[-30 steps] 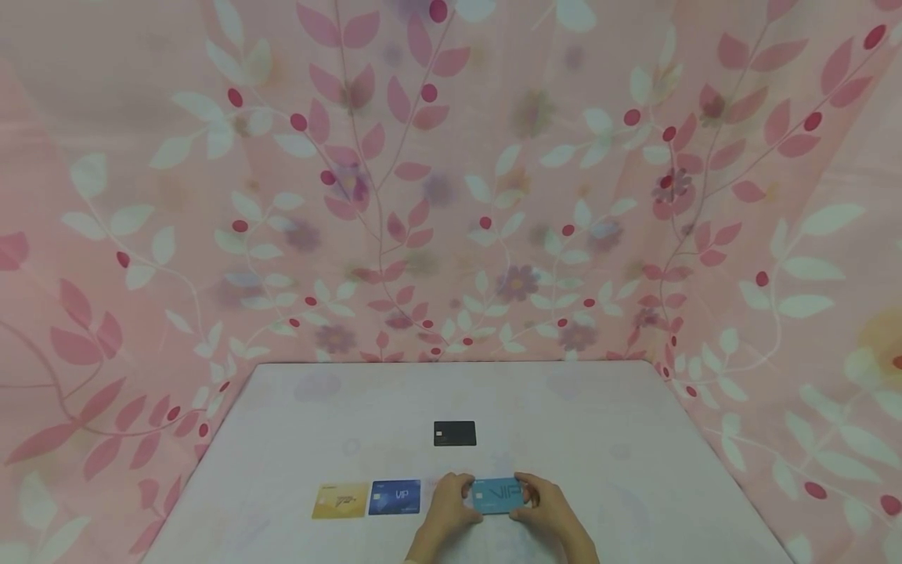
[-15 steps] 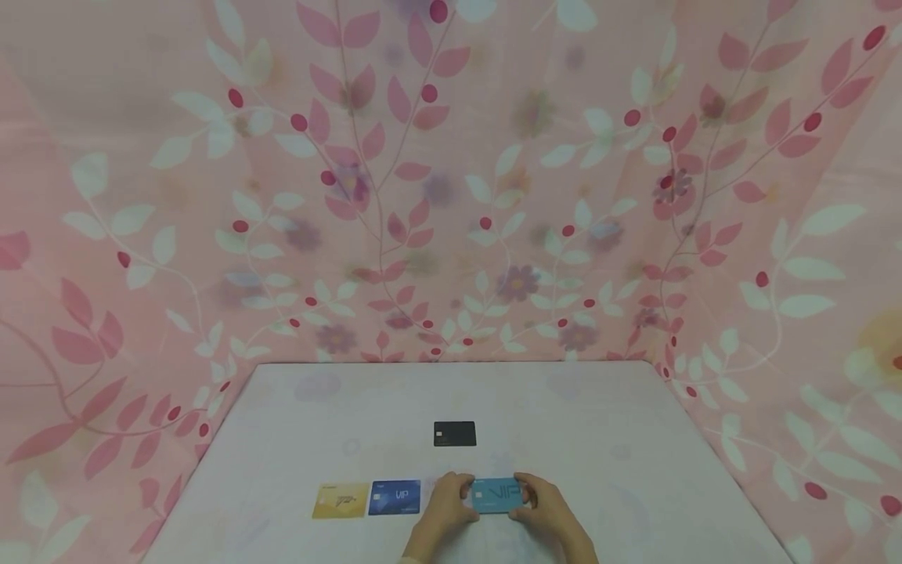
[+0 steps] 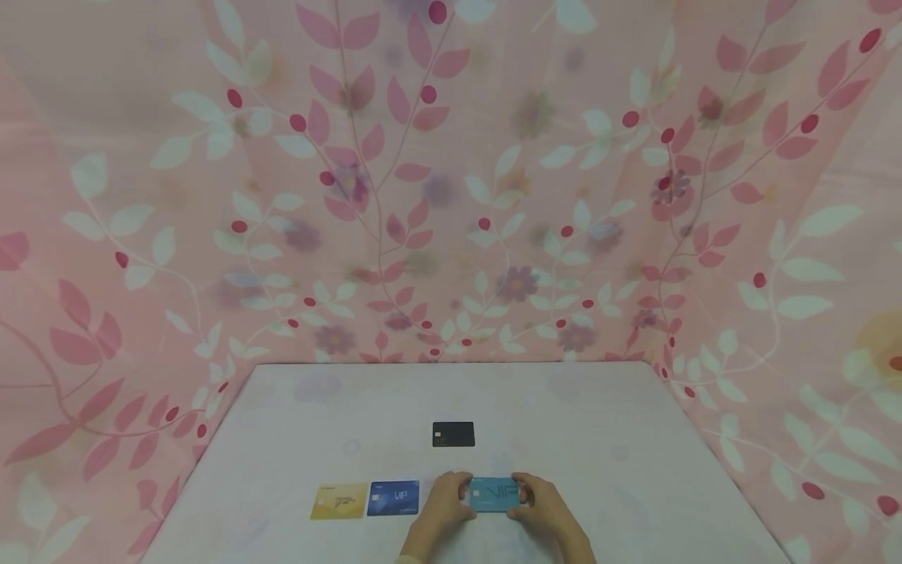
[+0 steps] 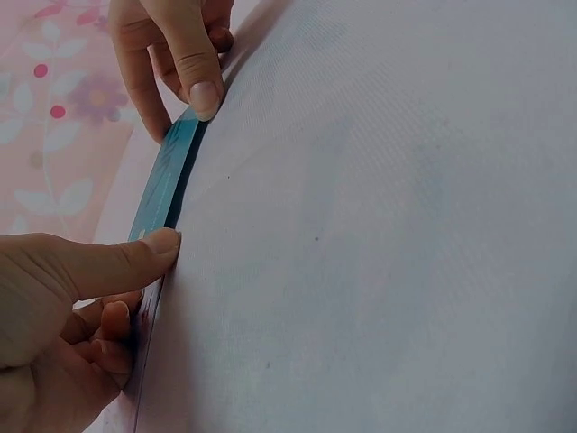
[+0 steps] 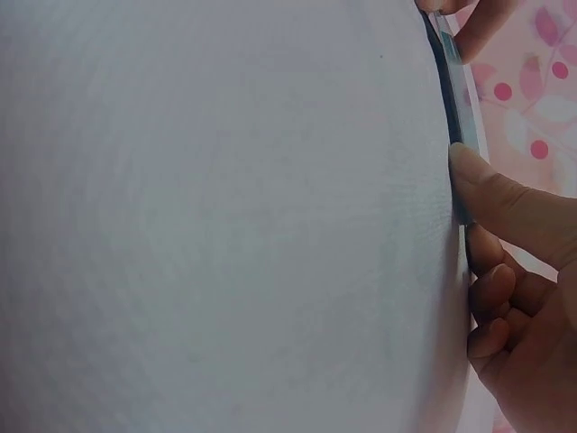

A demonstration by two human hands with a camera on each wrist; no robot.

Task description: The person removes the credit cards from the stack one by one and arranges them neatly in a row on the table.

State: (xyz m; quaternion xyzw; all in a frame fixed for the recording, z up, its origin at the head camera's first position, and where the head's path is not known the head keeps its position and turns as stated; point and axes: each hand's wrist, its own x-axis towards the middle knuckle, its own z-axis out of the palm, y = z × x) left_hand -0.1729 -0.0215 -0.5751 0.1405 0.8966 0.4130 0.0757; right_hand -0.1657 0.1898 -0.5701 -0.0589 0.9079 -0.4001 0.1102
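In the head view, a teal bank card with large VIP lettering lies flat, or nearly so, at the table's near side. My left hand pinches its left end between thumb and fingers, and my right hand pinches the right end the same way. The left wrist view catches the card edge-on, very low over the cloth or touching it; which one I cannot tell. Just left of my left hand lies a blue VIP card, and beside that a gold card.
Farther back on the table lies a black card with a chip. A pale cloth covers the table. Pink floral fabric hangs behind it and along both sides.
Both hands and the teal card have shifted very slightly left, with the grip unchanged. The blue, gold and black cards stay where they were.
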